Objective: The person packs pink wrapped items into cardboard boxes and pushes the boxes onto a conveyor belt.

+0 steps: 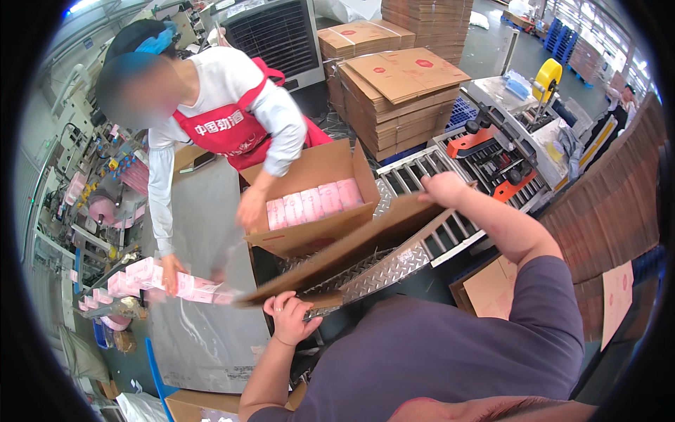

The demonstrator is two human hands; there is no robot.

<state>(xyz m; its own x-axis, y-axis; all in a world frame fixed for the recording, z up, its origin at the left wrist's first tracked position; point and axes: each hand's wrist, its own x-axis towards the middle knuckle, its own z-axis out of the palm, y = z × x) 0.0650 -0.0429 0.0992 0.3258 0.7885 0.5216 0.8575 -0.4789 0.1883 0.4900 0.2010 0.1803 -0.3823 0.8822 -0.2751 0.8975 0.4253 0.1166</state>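
I hold a flat cardboard sheet (365, 243) tilted across in front of me. My left hand (290, 316) grips its near lower edge. My right hand (443, 188) grips its far upper end, above the roller conveyor (422, 169). Just beyond the sheet stands an open cardboard box (320, 169) with a row of pink packs (313, 204) inside. A co-worker in a white top and red apron leans over it, one hand (251, 207) at the box's left rim, the other hand (171, 271) on a strip of pink packs (151, 278).
Stacks of flat cartons (401, 98) stand behind the box. A carton-taping machine (506, 151) with a yellow tape roll (548, 74) sits at the conveyor's far end. A grey table (204, 330) lies at left, a metal tread plate (383, 271) under the sheet, more flat cartons (612, 204) at right.
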